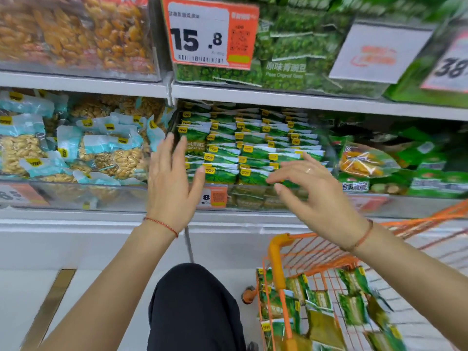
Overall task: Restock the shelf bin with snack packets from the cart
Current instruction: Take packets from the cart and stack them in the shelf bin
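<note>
snack packets (249, 148) fill bin; both hands at front edge.

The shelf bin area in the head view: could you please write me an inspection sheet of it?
Surface: white shelf edge above the bin; pale floor below.
Job's things: shelf bin packed with green snack packets in rows; more green packets lie in the orange cart.
Clutter: nut packs in the neighbouring bin; price tag above.
Grips: left hand open, fingers at the bin's left packets; right hand open, loosely curled, holding nothing.
Cables: nothing seen.
Surroundings: shop shelving; right side blurred.
</note>
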A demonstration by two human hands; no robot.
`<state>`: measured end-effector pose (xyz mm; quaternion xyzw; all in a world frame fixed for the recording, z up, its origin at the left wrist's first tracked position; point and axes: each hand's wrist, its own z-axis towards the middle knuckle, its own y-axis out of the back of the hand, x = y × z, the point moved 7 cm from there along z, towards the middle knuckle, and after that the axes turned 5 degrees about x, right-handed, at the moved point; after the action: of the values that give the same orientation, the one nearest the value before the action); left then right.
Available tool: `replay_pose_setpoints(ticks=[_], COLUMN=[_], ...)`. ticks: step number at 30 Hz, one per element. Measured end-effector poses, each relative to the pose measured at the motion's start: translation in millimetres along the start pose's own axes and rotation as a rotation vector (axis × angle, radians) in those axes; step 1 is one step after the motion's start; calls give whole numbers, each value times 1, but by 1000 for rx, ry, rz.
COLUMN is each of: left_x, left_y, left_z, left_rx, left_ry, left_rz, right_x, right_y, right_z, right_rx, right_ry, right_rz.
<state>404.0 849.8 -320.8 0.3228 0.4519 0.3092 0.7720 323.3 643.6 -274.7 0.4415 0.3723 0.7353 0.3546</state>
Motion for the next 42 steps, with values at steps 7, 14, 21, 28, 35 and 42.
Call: replay_pose_setpoints(ticks=[7, 14, 21, 28, 35, 42], left_x=[-177, -209, -203, -201, -185, -199], left_y=[-54, -187, -254, -269, -291, -292], left_z=[-77, -145, -184, -203, -210, -220], left_rx=[354, 1464, 1662, 1694, 1804, 1701], left_ry=[-659, -502, -395, -486, -279, -343], left_rz=[-282, 585, 698, 662, 448, 327], right_x=[-64, -143, -163, -178, -187, -208], right_y=[15, -62, -138, -144, -128, -94], right_z=[-144, -224, -224, -245, -241, -233], right_rx=[197, 1178, 1272, 1335, 1316, 1122], right_ry=[-222, -432, -470, -533, -768, -904], right_rz=[-87, -398, -167, -126, 90, 291])
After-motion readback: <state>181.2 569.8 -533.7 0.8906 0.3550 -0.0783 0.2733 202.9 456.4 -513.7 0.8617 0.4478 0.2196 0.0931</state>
